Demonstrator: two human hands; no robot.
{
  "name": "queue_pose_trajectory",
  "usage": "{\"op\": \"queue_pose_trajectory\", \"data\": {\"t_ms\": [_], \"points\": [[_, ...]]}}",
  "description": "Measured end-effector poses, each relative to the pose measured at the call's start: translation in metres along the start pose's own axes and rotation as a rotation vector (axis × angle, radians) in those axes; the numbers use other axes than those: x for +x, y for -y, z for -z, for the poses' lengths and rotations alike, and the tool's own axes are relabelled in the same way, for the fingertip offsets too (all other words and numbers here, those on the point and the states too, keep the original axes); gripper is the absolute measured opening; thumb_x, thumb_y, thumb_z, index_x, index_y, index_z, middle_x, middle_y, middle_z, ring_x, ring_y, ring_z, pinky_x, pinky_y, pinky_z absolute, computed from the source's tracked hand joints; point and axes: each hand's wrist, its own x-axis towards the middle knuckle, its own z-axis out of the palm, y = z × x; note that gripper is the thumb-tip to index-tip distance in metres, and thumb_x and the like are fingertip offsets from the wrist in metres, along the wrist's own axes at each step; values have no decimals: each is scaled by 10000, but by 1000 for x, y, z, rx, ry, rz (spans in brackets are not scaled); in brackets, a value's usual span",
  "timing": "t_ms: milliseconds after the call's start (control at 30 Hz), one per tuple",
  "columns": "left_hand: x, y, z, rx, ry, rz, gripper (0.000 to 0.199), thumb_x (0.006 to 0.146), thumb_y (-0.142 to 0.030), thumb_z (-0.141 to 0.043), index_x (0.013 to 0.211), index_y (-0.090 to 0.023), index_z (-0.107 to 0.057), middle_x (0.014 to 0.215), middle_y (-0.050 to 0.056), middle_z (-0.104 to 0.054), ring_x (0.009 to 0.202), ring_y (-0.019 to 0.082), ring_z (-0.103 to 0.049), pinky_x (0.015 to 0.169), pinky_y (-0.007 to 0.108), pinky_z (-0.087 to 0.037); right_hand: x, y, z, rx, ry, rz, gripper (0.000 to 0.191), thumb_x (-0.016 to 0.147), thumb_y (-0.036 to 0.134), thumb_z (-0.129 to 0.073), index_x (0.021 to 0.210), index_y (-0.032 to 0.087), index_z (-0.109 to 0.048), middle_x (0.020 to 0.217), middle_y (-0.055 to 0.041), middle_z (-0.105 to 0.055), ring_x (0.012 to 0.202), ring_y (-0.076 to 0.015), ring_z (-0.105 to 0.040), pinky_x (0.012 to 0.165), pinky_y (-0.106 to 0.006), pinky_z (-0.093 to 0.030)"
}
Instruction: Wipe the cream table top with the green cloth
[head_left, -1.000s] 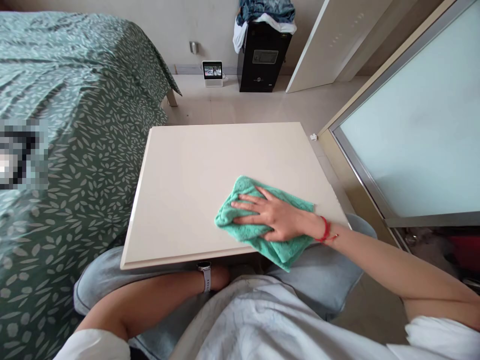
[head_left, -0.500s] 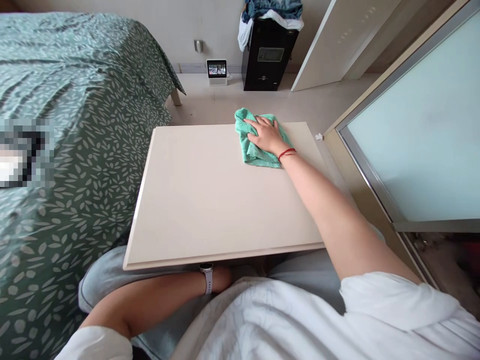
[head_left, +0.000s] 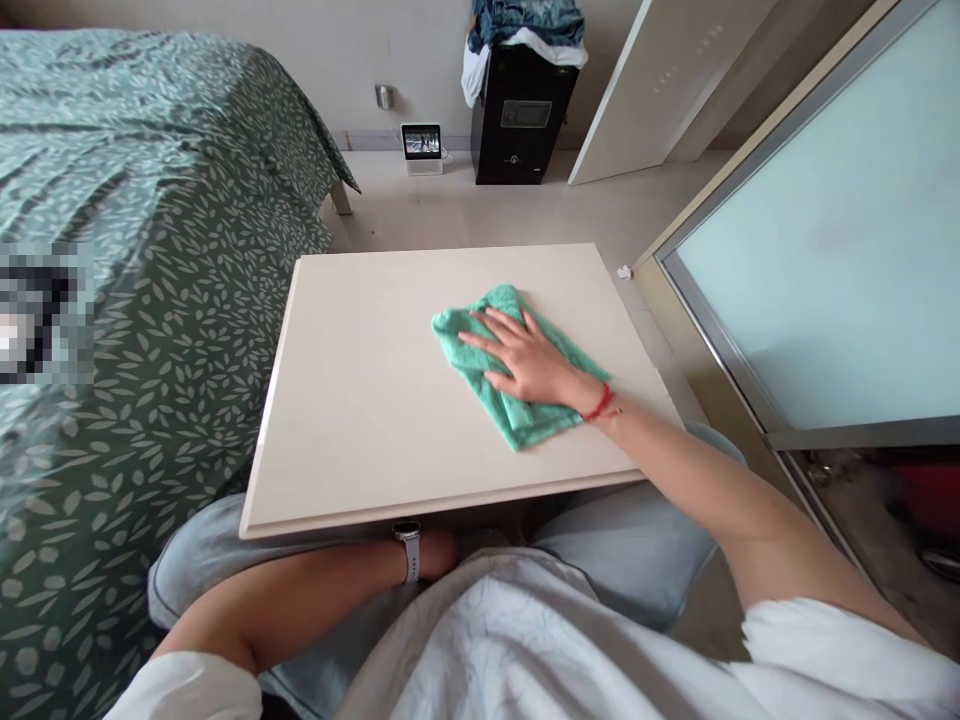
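My right hand [head_left: 529, 362] lies flat on a green cloth [head_left: 517, 425], its fingers spread and pressing it down. Spread over the right half of a cream tabletop [head_left: 360, 380], the cloth has one corner pointing towards me. A red string bracelet [head_left: 600, 402] circles the right wrist. My left hand [head_left: 439, 553] rests in my lap just below the table's near edge. Its fingers are hidden, and a watch with a pale strap [head_left: 409, 548] is on that wrist.
A bed with a green leaf-patterned cover [head_left: 217, 260] flanks the table on the left. Beyond it stand a small screen [head_left: 422, 145] and a black cabinet [head_left: 517, 120] topped with clothes [head_left: 525, 20]. A door [head_left: 637, 100] and a frosted sliding panel [head_left: 840, 240] are at right.
My right hand has slid the green cloth from the table's far edge back towards me and slightly left; the cloth is now spread wider. My left hand stays in my lap.
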Motion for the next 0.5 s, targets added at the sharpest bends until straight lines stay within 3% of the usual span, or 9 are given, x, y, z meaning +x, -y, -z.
{"op": "queue_pose_trajectory", "data": {"t_ms": [133,267,367,500], "points": [[-5,-2,7,-2,61,5,295,1049,-105,-643,1198,1,-874,1120,306,-836,1105,400,-867,937,403,-704,-73,38,-4,25,123,251,816,991,327,-688,1784,283,-501,1918,-147,-300,1761,-452,-287,1377,-809,-197],[-9,-5,12,-12,71,9,282,1045,-85,-658,1206,-24,-882,1198,299,-825,1189,405,-844,1043,438,-684,-121,37,-4,37,226,446,922,878,336,-758,1768,324,-519,1899,-135,-356,1742,-445,-343,1371,-788,-222],[-9,-7,12,-36,61,36,289,1034,-74,-651,1200,6,-874,1190,319,-820,1176,418,-846,1026,455,-693,-124,16,-2,53,246,501,911,873,340,-711,1765,324,-523,1887,-122,-386,1728,-434,-377,1369,-783,-231],[-8,-8,12,-61,69,64,313,1012,-53,-631,1201,38,-863,1173,339,-819,1187,431,-840,1010,457,-694,-92,-22,5,18,137,299,832,942,272,-624,1768,295,-523,1899,-117,-363,1739,-426,-357,1368,-779,-231]]}}
